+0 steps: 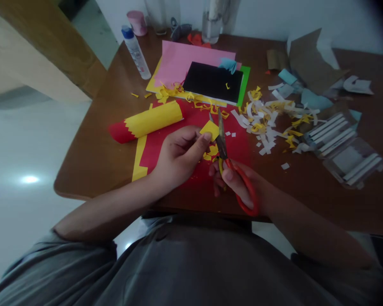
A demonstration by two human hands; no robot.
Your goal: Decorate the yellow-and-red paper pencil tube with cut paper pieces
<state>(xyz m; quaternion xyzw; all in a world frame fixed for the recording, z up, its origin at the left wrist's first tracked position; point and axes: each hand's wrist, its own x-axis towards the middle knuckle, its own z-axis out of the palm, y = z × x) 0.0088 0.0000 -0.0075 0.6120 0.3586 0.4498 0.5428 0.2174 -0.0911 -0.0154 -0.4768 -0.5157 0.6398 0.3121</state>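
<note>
Yellow paper [210, 130], pinched at its edge by the left hand [178, 157], meets the blades of red-handled scissors [249, 195] gripped in the right hand [239, 182]. The hands work close together above a red sheet [239, 144] at the near edge of the bench [79, 170], the pinch seemingly leaving the paper's far side free to the blades. A yellow-and-red paper roll [147, 122] lies at 10 o'clock, a glue bottle [135, 53] at 11, and white and yellow offcuts [264, 136] at 2.
</note>
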